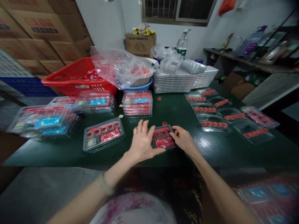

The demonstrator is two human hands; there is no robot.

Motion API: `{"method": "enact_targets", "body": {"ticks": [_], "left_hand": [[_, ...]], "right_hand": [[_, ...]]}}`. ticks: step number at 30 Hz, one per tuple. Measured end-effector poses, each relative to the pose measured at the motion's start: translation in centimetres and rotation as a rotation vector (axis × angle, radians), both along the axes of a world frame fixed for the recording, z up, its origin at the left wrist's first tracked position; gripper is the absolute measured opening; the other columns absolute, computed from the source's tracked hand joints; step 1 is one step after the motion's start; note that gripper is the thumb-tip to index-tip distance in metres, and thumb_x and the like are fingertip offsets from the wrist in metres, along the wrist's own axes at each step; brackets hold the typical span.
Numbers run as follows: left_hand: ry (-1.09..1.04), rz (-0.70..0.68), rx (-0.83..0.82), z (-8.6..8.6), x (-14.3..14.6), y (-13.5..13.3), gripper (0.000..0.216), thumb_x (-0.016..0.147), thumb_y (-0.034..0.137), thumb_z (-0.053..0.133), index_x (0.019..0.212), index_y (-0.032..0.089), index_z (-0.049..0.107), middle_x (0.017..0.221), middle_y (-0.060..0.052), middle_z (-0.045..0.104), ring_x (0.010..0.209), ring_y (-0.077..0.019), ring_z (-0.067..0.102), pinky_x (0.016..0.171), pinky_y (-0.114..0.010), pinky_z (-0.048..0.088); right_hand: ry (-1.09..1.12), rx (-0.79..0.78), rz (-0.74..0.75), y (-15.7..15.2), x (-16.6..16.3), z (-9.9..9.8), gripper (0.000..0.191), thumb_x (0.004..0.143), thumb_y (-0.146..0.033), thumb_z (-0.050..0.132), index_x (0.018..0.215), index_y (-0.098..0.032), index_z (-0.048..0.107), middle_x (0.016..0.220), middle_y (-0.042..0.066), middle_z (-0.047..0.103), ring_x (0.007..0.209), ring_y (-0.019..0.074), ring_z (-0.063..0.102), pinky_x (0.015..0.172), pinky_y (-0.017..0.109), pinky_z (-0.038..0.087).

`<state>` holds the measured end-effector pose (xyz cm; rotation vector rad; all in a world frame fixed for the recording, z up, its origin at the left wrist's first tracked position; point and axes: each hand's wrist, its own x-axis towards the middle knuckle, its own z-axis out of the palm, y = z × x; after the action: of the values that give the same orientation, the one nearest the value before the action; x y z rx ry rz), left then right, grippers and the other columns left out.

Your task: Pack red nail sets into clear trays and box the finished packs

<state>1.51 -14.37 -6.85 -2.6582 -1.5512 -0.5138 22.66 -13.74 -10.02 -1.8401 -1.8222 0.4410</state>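
A clear plastic box [165, 143] lies flat on the green table, holding small red square pieces along its far side and a red patterned packet in front. Over its left end my left hand [143, 141] is spread wide, fingers apart, hiding that end. At the box's right edge my right hand [183, 140] has its fingers curled in and pinching the rim. To the left rests a similar filled box [104, 135], with red squares, a red patterned packet and a pale striped stack. One loose red square [164, 123] touches or nearly touches the far edge.
Stacks of filled boxes [137, 104] stand left, before a red basket [79, 82]. Stacked empty trays [175, 82] are at the back. Open trays with red pieces [213, 124] and a closed box [259, 116] lie right. Cartons [39, 26] rise far left.
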Motion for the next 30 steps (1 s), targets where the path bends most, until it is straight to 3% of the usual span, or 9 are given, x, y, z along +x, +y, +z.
{"method": "enact_targets", "body": {"ticks": [2, 4, 9, 15, 20, 26, 30], "left_hand": [[0.095, -0.114, -0.164, 0.1, 0.9, 0.2, 0.114, 0.044, 0.08, 0.056, 0.133, 0.013, 0.032, 0.138, -0.025, 0.024, 0.126, -0.0475, 0.013, 0.094, -0.062, 0.018], [0.125, -0.156, -0.241, 0.0, 1.4, 0.5, 0.123, 0.04, 0.084, 0.051, 0.136, 0.012, 0.024, 0.137, -0.027, 0.024, 0.123, -0.0478, 0.018, 0.092, -0.064, 0.017], [0.063, -0.149, -0.192, 0.1, 0.8, 0.4, 0.106, 0.046, 0.072, 0.059, 0.133, 0.018, 0.03, 0.12, -0.019, 0.041, 0.103, -0.0349, 0.039, 0.085, -0.053, 0.029], [-0.021, -0.182, -0.201, 1.0, -1.6, -1.9, 0.103, 0.041, 0.059, 0.064, 0.131, 0.023, 0.031, 0.106, -0.012, 0.044, 0.09, -0.028, 0.041, 0.081, -0.048, 0.032], [-0.052, -0.128, -0.231, 1.9, -6.1, -5.1, 0.103, 0.041, 0.052, 0.065, 0.133, 0.022, 0.029, 0.112, -0.013, 0.041, 0.095, -0.0298, 0.039, 0.082, -0.048, 0.032], [-0.015, -0.028, -0.177, 3.2, -12.6, -7.6, 0.101, 0.044, 0.043, 0.064, 0.135, 0.019, 0.026, 0.119, -0.016, 0.037, 0.104, -0.0334, 0.036, 0.088, -0.051, 0.027], [0.045, 0.038, -0.101, 4.5, -16.3, -7.0, 0.099, 0.048, 0.04, 0.063, 0.136, 0.02, 0.023, 0.121, -0.016, 0.036, 0.105, -0.0344, 0.037, 0.086, -0.05, 0.028]], "right_hand": [[0.015, 0.012, 0.009, 0.1, 0.3, -0.7, 0.032, 0.08, -0.036, 0.048, 0.105, -0.019, 0.058, 0.08, 0.004, 0.062, 0.065, 0.0149, 0.055, 0.061, 0.027, 0.042], [0.021, 0.016, 0.016, 0.2, 0.6, -1.5, 0.033, 0.08, -0.038, 0.047, 0.104, -0.018, 0.059, 0.08, 0.005, 0.062, 0.064, 0.0156, 0.055, 0.06, 0.028, 0.042], [0.137, 0.0, 0.064, 0.0, 1.0, -2.3, 0.039, 0.08, -0.044, 0.046, 0.104, -0.016, 0.06, 0.082, 0.007, 0.064, 0.067, 0.017, 0.058, 0.061, 0.029, 0.045], [0.425, -0.133, 0.09, -3.0, -0.2, -0.9, 0.044, 0.079, -0.047, 0.05, 0.111, -0.017, 0.056, 0.092, 0.009, 0.065, 0.077, 0.0195, 0.062, 0.066, 0.029, 0.049], [0.665, -0.282, 0.195, -5.0, -4.8, 0.6, 0.046, 0.077, -0.046, 0.054, 0.114, -0.018, 0.049, 0.09, 0.006, 0.063, 0.073, 0.0175, 0.061, 0.062, 0.027, 0.05], [0.74, -0.239, 0.308, -5.3, -12.2, 2.4, 0.042, 0.077, -0.04, 0.056, 0.111, -0.017, 0.051, 0.082, 0.002, 0.06, 0.06, 0.0115, 0.055, 0.054, 0.023, 0.046], [0.732, -0.167, 0.399, -3.2, -16.5, 3.3, 0.039, 0.078, -0.037, 0.053, 0.11, -0.016, 0.051, 0.082, 0.003, 0.06, 0.061, 0.0113, 0.056, 0.053, 0.022, 0.045]]}}
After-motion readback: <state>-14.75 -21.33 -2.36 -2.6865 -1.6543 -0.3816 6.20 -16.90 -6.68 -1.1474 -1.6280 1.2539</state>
